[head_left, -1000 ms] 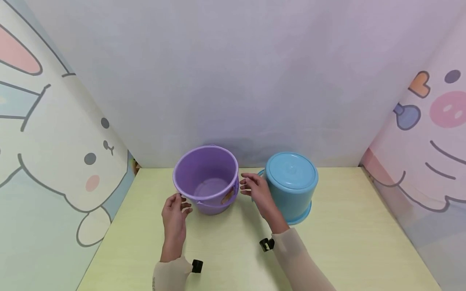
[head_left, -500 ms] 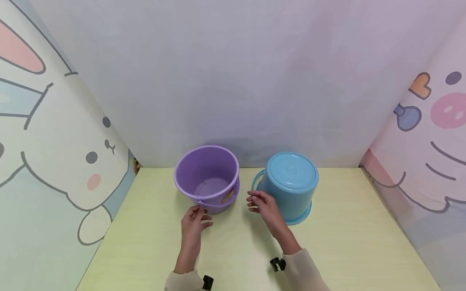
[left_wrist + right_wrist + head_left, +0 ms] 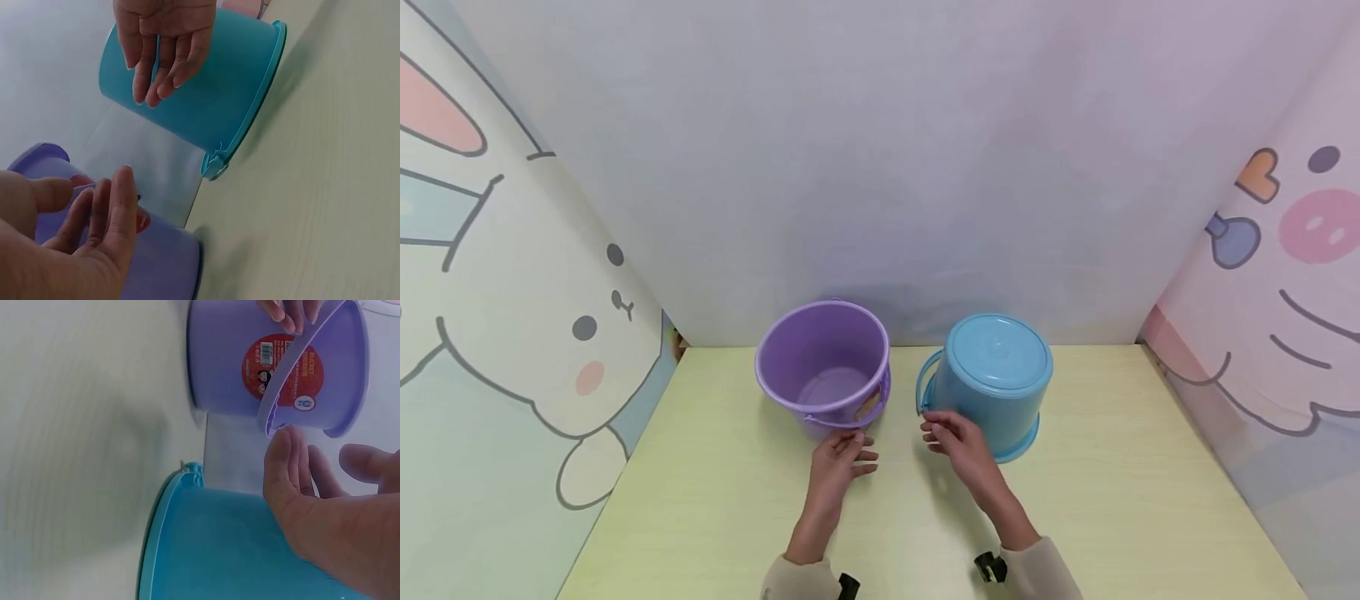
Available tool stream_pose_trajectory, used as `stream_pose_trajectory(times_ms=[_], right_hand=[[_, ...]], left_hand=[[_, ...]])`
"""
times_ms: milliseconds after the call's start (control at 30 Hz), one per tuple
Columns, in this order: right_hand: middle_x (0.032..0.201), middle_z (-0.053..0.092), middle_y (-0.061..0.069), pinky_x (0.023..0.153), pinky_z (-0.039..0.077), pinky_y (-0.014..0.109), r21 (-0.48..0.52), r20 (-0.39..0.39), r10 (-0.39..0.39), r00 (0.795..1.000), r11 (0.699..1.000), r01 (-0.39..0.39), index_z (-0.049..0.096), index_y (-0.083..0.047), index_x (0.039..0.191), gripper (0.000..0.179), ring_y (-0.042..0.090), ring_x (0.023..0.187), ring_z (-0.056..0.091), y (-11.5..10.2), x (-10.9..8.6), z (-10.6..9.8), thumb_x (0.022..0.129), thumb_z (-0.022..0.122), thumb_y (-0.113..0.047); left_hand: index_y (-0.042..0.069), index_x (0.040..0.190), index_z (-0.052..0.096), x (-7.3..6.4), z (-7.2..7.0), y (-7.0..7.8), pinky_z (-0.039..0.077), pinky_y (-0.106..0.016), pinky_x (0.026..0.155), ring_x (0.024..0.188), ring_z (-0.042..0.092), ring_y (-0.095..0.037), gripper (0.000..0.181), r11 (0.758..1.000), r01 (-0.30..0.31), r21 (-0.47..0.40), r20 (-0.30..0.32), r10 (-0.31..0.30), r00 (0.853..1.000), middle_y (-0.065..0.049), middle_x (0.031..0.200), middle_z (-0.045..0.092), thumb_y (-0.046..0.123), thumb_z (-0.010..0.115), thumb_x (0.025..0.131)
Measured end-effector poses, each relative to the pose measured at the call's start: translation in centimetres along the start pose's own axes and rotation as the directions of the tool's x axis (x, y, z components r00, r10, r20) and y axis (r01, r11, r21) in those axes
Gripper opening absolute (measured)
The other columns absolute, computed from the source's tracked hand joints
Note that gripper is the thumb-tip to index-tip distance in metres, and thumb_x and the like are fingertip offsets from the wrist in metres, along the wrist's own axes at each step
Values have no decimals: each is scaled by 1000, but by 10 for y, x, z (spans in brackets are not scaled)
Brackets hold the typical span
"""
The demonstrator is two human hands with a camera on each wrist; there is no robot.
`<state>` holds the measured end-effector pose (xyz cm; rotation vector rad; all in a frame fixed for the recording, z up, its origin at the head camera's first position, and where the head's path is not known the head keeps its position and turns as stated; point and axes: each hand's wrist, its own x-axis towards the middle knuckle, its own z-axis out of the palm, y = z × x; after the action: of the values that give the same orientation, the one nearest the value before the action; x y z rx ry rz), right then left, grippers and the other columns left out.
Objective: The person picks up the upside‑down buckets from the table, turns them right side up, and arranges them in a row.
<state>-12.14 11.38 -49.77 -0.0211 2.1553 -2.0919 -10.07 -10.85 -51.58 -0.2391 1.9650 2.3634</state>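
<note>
A purple bucket (image 3: 820, 342) stands upright with its mouth up. Its handle (image 3: 831, 425) hangs down across the front, over a round red label (image 3: 253, 369). My left hand (image 3: 837, 471) pinches that handle between thumb and finger; the left wrist view shows the handle's thin edge (image 3: 84, 186) there. To the right, a light blue bucket (image 3: 996, 417) rests upside down, its handle (image 3: 923, 379) sticking out on the left side. Close to this blue handle, my right hand (image 3: 970, 458) has loosely bent fingers and grips nothing; whether it touches the bucket I cannot tell.
Both buckets are on a pale yellow-green wooden table (image 3: 700, 500), near its back edge. A plain grey-white wall (image 3: 880, 167) rises behind them. Printed cartoon panels flank the table, with a rabbit (image 3: 527, 333) on the left and a pig (image 3: 1292, 292) on the right.
My left hand has slid right along the purple bucket's front, from its rim to the handle. My right hand has come back towards me and slightly right. Both buckets stay put.
</note>
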Motion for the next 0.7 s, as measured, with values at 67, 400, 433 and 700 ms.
stream_pose_trajectory(times_ms=[67,400,433,700], right_hand=[[123,68,23,97,60,42,-16,2,-8,1000,1000,8,64,10,132,27,43,115,67,2,-3,-3,109,53,-1],[127,71,19,98,59,34,-87,-45,0,999,996,-3,67,5,129,25,34,118,69,14,-15,-22,108,56,-2],[127,70,19,98,59,34,-92,-49,-1,999,996,-4,68,5,129,25,35,119,69,15,-16,-24,108,56,-2],[130,71,17,101,55,27,-143,-76,15,997,989,-26,70,3,129,25,29,122,68,19,-23,-40,107,59,-3]], left_hand=[[-17,129,56,0,5,-1,64,-34,80,90,73,-19,32,1000,-5,26,25,5,1000,-19,111,72,9,57,109],[-17,129,59,4,30,-7,64,-36,85,98,76,-28,34,993,-39,110,138,24,990,-30,119,71,10,59,108],[-16,129,60,5,32,-7,64,-36,85,99,76,-28,33,993,-39,113,143,23,989,-29,118,71,10,59,108],[-14,128,62,10,44,-10,63,-34,86,105,74,-36,33,994,-25,110,170,6,985,-26,119,73,11,63,107]])
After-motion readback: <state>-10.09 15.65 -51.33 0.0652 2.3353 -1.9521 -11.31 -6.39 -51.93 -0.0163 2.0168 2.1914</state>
